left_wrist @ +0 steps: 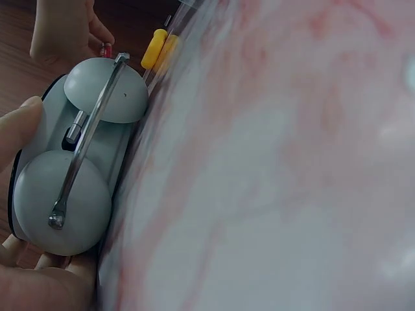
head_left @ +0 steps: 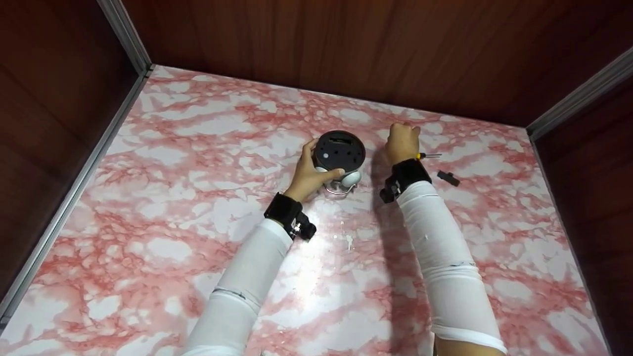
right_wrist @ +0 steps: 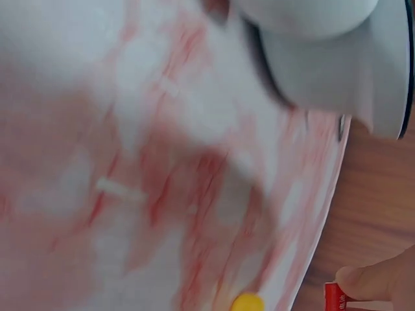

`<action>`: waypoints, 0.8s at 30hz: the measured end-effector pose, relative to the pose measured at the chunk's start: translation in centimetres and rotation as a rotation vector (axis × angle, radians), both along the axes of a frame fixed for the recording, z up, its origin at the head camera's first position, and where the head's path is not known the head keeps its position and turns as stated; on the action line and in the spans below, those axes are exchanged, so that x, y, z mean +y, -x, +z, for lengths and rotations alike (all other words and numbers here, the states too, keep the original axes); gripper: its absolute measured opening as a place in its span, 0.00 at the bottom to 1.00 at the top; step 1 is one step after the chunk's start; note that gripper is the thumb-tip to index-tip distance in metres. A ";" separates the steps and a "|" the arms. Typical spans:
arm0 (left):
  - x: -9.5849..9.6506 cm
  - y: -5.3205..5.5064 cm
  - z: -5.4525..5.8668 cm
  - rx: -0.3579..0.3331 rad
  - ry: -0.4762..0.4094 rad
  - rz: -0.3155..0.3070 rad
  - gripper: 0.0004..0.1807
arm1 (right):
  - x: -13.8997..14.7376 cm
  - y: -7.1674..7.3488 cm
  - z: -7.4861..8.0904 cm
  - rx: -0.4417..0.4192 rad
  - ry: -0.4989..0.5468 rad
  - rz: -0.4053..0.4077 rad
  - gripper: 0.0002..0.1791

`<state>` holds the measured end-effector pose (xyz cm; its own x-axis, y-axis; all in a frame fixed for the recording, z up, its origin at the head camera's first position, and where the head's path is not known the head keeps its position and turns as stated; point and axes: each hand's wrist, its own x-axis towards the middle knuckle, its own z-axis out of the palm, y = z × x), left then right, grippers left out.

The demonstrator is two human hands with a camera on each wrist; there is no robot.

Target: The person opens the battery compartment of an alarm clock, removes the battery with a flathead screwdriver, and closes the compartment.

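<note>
My left hand (head_left: 311,173) grips a twin-bell alarm clock (head_left: 340,152) by its sides, thumb over the lower edge. Its black back faces up, with a slot-like battery compartment (head_left: 341,140) open near the top. Both pale bells and the metal handle (left_wrist: 87,146) over them show in the left wrist view. To the right of the clock, my right hand (head_left: 403,142) pinches a small red battery (right_wrist: 334,297); the head view hides it behind the fingers.
A yellow-handled screwdriver (head_left: 429,155) lies beside the right wrist. Farther right is a small black cover (head_left: 448,178). The marble-patterned tabletop (head_left: 198,198) is enclosed by dark wood panels (head_left: 321,44) at the back and both sides.
</note>
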<state>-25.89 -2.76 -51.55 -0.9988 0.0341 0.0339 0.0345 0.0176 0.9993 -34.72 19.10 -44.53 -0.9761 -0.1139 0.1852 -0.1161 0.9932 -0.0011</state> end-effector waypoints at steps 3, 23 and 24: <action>0.0 -0.1 0.1 0.000 -0.013 -0.006 0.55 | 0.8 0.1 -0.2 -0.002 -0.007 -0.002 0.14; 0.1 0.0 -0.1 0.019 -0.033 -0.003 0.55 | 3.2 0.8 -2.3 0.099 -0.006 0.028 0.14; 0.0 0.0 -0.1 0.019 -0.035 -0.003 0.55 | 3.3 0.8 -2.3 0.101 -0.006 0.029 0.14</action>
<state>-25.85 -2.71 -51.62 -0.9979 0.0360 0.0536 0.0530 -0.0176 0.9984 -35.51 22.36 -46.81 -0.9487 -0.1430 0.2821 -0.1439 0.9894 0.0176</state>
